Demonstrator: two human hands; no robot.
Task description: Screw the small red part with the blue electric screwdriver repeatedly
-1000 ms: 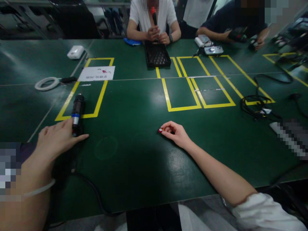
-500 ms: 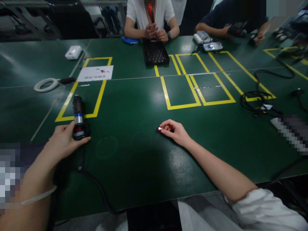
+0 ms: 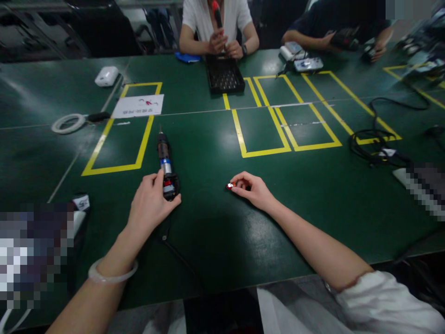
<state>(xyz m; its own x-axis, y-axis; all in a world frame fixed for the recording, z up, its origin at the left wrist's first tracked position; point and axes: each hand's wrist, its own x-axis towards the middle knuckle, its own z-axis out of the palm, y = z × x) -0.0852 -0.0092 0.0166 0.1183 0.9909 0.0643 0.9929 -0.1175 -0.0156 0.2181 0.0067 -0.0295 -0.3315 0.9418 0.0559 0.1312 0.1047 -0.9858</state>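
A dark screwdriver-like tool was held in the partly curled left hand, its thin tip directed away, beside a yellow taped rectangle. Near the green table's middle, a small red piece was pinched between the right hand's closed thumb and fingers.

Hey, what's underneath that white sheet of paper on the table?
Yellow tape and green table show along the near and far edges of the white sheet, so the tape seemingly continues underneath. Anything else there is covered.
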